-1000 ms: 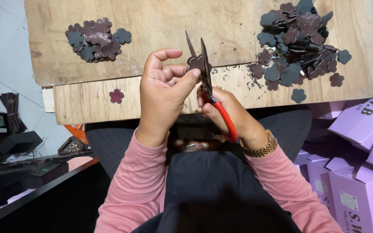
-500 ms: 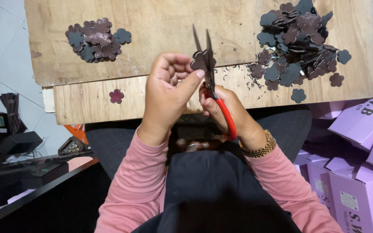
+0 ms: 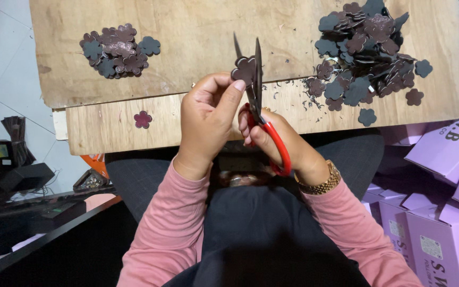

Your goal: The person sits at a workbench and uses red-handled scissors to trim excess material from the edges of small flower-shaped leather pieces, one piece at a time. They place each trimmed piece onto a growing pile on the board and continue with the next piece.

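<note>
While the flower was trimmed: the scissors' blades stood apart, so each cut should have been short and close to the petal edge, I judged.
Left hand [image 3: 205, 114]: it pinched the flower [image 3: 244, 68] between thumb and fingertips; turning the piece, not the tool, would have kept the outline clean.
Right hand [image 3: 272, 143]: it was closed around the red handles of the scissors [image 3: 256, 79], blades pointing to 12 o'clock.
Flower place: at 1 o'clock from the left hand, touching the blades, above the board [image 3: 197, 32].
Piles: a small pile [image 3: 115, 50] at 10 o'clock, a big pile [image 3: 365, 50] at 2 o'clock, both well apart from the hands.
</note>
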`<state>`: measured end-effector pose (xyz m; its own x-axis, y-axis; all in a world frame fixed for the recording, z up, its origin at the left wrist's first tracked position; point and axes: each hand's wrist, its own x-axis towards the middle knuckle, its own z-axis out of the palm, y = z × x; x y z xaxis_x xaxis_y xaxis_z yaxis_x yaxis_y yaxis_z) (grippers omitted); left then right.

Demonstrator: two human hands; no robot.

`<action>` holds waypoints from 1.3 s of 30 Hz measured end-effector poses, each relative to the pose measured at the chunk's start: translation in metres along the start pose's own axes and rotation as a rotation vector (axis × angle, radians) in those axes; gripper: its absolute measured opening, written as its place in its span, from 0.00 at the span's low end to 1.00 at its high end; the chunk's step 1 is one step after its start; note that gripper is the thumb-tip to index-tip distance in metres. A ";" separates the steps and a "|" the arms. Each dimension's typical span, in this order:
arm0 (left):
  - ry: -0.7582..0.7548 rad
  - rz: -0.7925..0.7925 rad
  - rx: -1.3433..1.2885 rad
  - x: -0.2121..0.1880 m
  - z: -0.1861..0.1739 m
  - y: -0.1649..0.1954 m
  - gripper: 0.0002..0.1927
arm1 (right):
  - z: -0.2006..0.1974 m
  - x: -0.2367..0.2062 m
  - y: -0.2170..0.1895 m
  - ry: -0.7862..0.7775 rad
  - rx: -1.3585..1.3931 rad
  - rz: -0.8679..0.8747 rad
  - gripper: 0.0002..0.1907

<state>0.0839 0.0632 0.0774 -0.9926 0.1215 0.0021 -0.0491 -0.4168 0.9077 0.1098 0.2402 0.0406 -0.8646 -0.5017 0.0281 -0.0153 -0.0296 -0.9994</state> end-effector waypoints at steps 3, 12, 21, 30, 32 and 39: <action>0.046 0.033 0.062 0.003 -0.007 0.001 0.05 | -0.001 -0.001 -0.004 -0.046 0.002 0.006 0.34; 0.043 -0.024 0.246 0.003 -0.019 0.011 0.05 | -0.004 -0.002 -0.016 -0.101 -0.005 0.027 0.32; -0.006 -0.063 0.265 0.001 -0.021 0.025 0.05 | -0.007 -0.001 -0.026 -0.149 -0.027 0.081 0.28; -0.001 -0.049 0.308 0.000 -0.019 0.030 0.05 | -0.006 -0.001 -0.024 -0.137 0.006 0.050 0.33; 0.001 -0.045 0.306 0.000 -0.019 0.031 0.05 | -0.005 -0.002 -0.024 -0.125 0.012 0.063 0.33; 0.016 -0.047 0.302 0.002 -0.018 0.029 0.06 | -0.002 -0.001 -0.021 -0.082 -0.018 0.089 0.34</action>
<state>0.0788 0.0349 0.0959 -0.9918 0.1186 -0.0471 -0.0619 -0.1238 0.9904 0.1099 0.2428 0.0611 -0.8191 -0.5705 -0.0601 0.0500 0.0334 -0.9982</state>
